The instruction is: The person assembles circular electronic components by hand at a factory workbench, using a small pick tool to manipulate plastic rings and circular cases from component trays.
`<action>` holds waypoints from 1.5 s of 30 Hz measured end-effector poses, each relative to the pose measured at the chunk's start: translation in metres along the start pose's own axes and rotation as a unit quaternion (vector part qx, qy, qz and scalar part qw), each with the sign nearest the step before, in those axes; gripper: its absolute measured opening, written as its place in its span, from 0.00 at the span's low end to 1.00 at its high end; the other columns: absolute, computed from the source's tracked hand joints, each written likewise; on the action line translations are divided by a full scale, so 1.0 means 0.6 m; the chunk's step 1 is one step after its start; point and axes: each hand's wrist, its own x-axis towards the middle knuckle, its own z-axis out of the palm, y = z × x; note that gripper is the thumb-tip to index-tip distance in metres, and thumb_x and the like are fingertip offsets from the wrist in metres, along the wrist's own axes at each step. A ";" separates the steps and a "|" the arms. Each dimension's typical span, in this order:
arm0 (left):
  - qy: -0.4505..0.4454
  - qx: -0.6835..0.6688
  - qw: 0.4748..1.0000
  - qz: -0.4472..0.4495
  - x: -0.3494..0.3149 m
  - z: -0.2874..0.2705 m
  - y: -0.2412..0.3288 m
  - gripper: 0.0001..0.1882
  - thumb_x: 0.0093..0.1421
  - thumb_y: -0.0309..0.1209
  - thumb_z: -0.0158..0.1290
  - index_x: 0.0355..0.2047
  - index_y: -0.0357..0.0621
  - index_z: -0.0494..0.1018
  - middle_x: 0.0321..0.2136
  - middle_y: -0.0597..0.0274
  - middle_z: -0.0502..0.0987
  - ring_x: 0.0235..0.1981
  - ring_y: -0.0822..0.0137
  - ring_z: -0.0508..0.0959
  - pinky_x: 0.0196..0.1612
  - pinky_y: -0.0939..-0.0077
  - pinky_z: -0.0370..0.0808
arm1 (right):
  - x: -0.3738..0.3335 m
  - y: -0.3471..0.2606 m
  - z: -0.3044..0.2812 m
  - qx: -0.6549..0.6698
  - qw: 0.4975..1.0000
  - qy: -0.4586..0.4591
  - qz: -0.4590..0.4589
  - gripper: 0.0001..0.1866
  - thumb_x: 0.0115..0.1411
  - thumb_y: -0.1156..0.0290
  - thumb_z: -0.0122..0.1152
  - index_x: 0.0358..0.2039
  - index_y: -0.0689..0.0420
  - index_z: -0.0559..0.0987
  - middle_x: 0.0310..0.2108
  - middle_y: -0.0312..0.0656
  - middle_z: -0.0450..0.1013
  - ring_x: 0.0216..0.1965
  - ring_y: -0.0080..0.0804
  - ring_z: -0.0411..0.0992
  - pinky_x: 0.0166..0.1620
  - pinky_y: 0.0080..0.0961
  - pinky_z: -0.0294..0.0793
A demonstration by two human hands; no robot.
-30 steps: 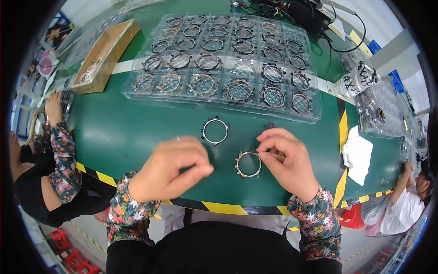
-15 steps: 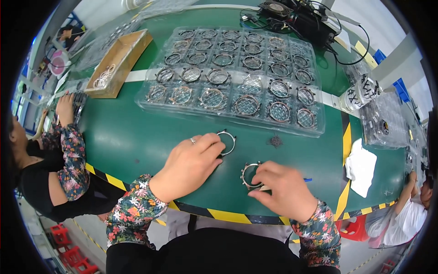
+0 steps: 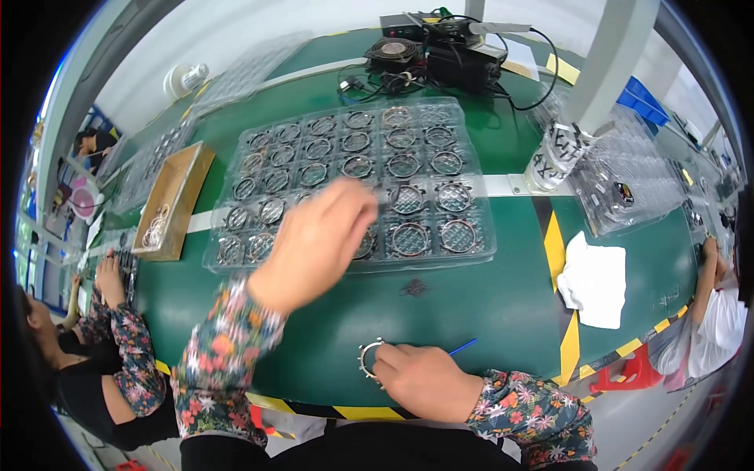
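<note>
My left hand (image 3: 314,235) is over the clear plastic tray (image 3: 345,268), whose several pockets hold round metal frames like watch bezels (image 3: 409,239). Motion smears its fingers, and whether they hold a frame is hidden. Low at the table's front, my right hand (image 3: 428,382) is closed on the edge of a thin metal ring frame (image 3: 367,359) with small lugs around its rim. A slim blue stick (image 3: 463,346) shows just beyond that hand; its other end is hidden. Between the tray and my right hand lies a small heap of dark bits (image 3: 415,288).
To the left stands an open box (image 3: 182,208) with white bands inside. A white cloth (image 3: 594,281) and a taped cup (image 3: 554,161) are on the right. Behind the tray sit a fan, black devices and cables (image 3: 440,67). A co-worker (image 3: 86,377) sits at left.
My left hand has moved from the near tabletop, where it held a ring frame, up over the tray. My right hand keeps its ring frame. The whole view has shifted.
</note>
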 end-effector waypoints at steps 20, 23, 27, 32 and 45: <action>-0.066 0.119 0.990 -0.041 0.238 0.245 -0.202 0.09 0.54 0.30 0.58 0.35 0.45 0.81 0.37 0.56 0.81 0.39 0.51 0.79 0.43 0.60 0.76 | 0.005 0.011 0.006 0.031 0.999 0.029 0.006 0.10 0.52 0.72 0.57 0.35 0.61 0.75 0.38 0.43 0.70 0.34 0.36 0.74 0.33 0.28 0.77; -0.085 0.150 0.985 -0.031 0.231 0.215 -0.205 0.13 0.55 0.31 0.58 0.41 0.46 0.80 0.41 0.54 0.80 0.41 0.51 0.78 0.45 0.60 0.76 | 0.009 0.014 0.008 0.037 0.999 0.011 0.005 0.11 0.52 0.71 0.58 0.36 0.61 0.75 0.38 0.44 0.70 0.34 0.37 0.75 0.34 0.30 0.77; -0.111 -0.031 0.986 -0.118 0.236 0.120 -0.132 0.21 0.58 0.33 0.57 0.52 0.46 0.75 0.45 0.57 0.80 0.41 0.62 0.78 0.46 0.68 0.74 | 0.003 0.022 -0.006 0.074 0.996 0.049 0.030 0.13 0.51 0.72 0.62 0.36 0.62 0.74 0.36 0.46 0.70 0.35 0.40 0.75 0.36 0.33 0.77; -0.150 -0.070 0.983 -0.076 0.124 0.002 -0.053 0.18 0.60 0.29 0.55 0.51 0.42 0.75 0.47 0.56 0.79 0.48 0.62 0.77 0.49 0.70 0.72 | 0.005 0.021 -0.013 0.076 0.995 0.062 0.028 0.15 0.50 0.71 0.64 0.37 0.62 0.72 0.36 0.45 0.70 0.37 0.39 0.75 0.36 0.33 0.77; -0.313 -0.191 0.927 -0.083 -0.058 -0.050 0.050 0.17 0.52 0.20 0.58 0.44 0.41 0.77 0.42 0.53 0.79 0.45 0.52 0.77 0.51 0.63 0.74 | 0.021 0.021 -0.028 0.066 0.972 0.218 0.053 0.11 0.46 0.80 0.65 0.30 0.57 0.74 0.29 0.38 0.73 0.25 0.38 0.74 0.27 0.28 0.73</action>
